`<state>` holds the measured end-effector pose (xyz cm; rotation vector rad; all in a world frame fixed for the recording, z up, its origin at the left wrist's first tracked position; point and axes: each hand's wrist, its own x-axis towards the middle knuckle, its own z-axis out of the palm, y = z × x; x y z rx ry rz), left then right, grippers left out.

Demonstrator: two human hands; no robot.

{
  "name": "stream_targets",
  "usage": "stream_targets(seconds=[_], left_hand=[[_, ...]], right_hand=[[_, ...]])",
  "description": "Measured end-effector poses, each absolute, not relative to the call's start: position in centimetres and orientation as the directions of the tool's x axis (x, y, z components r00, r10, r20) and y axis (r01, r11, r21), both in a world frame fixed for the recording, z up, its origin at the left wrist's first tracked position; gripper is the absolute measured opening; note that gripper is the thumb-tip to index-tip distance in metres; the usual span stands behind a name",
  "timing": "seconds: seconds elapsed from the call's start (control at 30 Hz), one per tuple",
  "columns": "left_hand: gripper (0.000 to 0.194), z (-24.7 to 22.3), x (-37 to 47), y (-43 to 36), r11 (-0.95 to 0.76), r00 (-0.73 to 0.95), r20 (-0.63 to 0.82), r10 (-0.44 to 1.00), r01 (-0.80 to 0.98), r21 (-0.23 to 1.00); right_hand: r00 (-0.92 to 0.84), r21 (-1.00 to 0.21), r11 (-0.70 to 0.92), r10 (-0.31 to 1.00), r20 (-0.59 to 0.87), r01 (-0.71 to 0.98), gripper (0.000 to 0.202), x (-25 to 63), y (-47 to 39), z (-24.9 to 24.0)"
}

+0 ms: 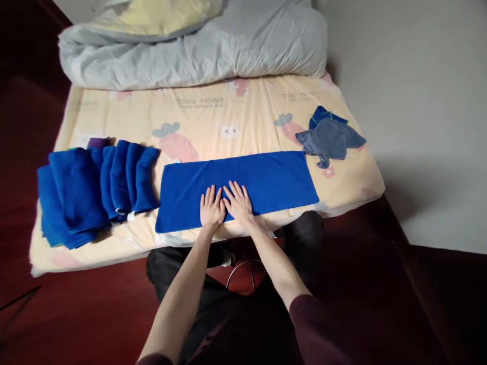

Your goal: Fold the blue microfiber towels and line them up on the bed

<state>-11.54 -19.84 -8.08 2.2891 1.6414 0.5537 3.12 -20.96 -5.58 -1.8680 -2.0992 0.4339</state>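
Observation:
A blue towel (277, 180) lies spread out in a long rectangle along the near edge of the bed. My left hand (212, 207) rests flat on its middle, fingers stretched out. Right beside it, my right hand (239, 202) also presses flat on the cloth with its fingers apart. The two thumbs nearly meet. Neither hand grips anything. To the left of the towel, several folded or rolled blue towels (127, 175) sit in a row next to a pile of folded blue cloths (76, 192).
A crumpled grey cloth (329, 137) lies over a dark blue one (323, 115) at the right. Behind is a bunched grey quilt (190, 56) on the printed bed sheet (243, 114). A purple cloth (98, 142) shows behind the row. A pale wall (426, 126) stands at the right.

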Motion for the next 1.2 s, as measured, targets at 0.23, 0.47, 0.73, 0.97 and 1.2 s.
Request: stream_targets(seconds=[0.23, 0.47, 0.73, 0.97, 1.2], left_hand=[[0.062, -8.0, -14.0, -20.0, -0.209, 0.163, 0.145, 0.976, 0.889, 0.408], [0.064, -8.2, -18.6, -20.0, -0.067, 0.009, 0.149, 0.989, 0.918, 0.390], [0.065, -8.1, -23.0, -20.3, 0.066, -0.126, 0.155, 0.980, 0.936, 0.346], [0.064, -8.2, -23.5, -20.2, 0.088, -0.147, 0.160, 0.976, 0.941, 0.327], [0.065, -7.5, -23.1, -20.2, 0.078, -0.152, 0.166, 0.974, 0.920, 0.383]], right_hand=[[0.084, -0.342, -0.060, 0.995, 0.054, 0.938, 0.061, 11.9, -22.7, -6.6], [0.284, -0.220, -0.266, 0.957, 0.055, 0.939, 0.064, 22.8, -24.9, -7.3], [0.385, -0.125, -0.375, 0.921, 0.061, 0.919, 0.067, 28.9, -26.1, -8.2], [0.387, -0.103, -0.381, 0.921, 0.040, 0.919, 0.067, 29.2, -25.9, -8.6], [0.442, -0.101, -0.439, 0.897, 0.000, 0.893, 0.066, 27.3, -24.7, -7.7]])
